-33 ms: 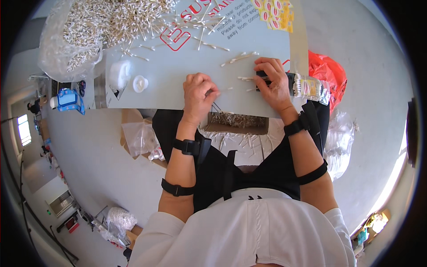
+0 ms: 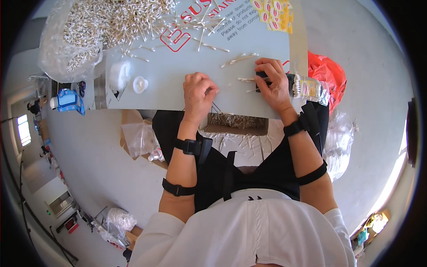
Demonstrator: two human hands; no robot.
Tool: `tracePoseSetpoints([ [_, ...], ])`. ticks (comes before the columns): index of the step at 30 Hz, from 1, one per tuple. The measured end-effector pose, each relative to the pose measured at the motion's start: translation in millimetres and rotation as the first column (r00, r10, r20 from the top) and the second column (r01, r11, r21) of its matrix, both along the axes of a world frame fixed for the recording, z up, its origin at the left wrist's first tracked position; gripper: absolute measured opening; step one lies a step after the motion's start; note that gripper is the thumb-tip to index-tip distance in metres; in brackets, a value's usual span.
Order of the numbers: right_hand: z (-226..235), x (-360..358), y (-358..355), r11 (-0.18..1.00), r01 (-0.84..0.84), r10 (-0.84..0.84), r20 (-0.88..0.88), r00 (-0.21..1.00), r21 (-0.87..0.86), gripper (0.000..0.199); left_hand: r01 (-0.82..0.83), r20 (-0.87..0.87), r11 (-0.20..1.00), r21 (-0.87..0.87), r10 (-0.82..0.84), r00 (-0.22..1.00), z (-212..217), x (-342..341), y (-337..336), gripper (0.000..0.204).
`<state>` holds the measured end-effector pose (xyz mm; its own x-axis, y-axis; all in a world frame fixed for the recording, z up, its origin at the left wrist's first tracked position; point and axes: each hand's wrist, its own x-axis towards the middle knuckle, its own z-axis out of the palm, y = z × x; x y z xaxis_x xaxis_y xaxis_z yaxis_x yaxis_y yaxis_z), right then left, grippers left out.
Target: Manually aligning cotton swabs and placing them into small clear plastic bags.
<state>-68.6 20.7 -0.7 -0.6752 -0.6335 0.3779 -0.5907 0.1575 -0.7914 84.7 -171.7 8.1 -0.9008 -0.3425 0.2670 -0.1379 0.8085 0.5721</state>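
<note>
My left hand (image 2: 199,95) is closed in a pinch just above the table's front edge. What its fingertips hold is too small to make out; two thin dark sticks (image 2: 216,107) poke out below it. To the right, my right hand (image 2: 272,84) curls its thumb and fingers round a few cotton swabs (image 2: 245,80), whose tips point left. Under that hand lies a black tray (image 2: 290,81), partly hidden. At its right end sits a clear packet of swabs (image 2: 308,87). Several loose swabs (image 2: 240,59) lie just beyond the right hand.
A heap of cotton swabs (image 2: 120,22) spills from a clear bag (image 2: 53,53) at far left. Nearer are a white round lid (image 2: 140,84) and a blue pack (image 2: 69,100). Yellow labels (image 2: 278,17) lie far right, beside a red bag (image 2: 327,73). An open box (image 2: 238,129) sits below the table edge.
The swab that showed at my left fingertips is no longer plainly visible there. My left hand has barely shifted; my right hand stays in place.
</note>
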Motion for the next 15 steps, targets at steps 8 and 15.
tracePoseSetpoints([
  [8, -2.8, 5.1, -0.4, 0.981, 0.159, -0.148, 0.099, 0.984, -0.109, 0.017, -0.173, -0.107, 0.982, -0.078, 0.164, 0.981, -5.1, -81.0, -6.9, 0.016],
  [15, -4.7, 0.8, 0.4, 0.982, 0.155, -0.142, 0.115, 0.983, -0.112, 0.019, -0.124, -0.144, 0.990, 0.066, 0.132, 0.981, -3.1, -73.3, -38.1, 0.023],
])
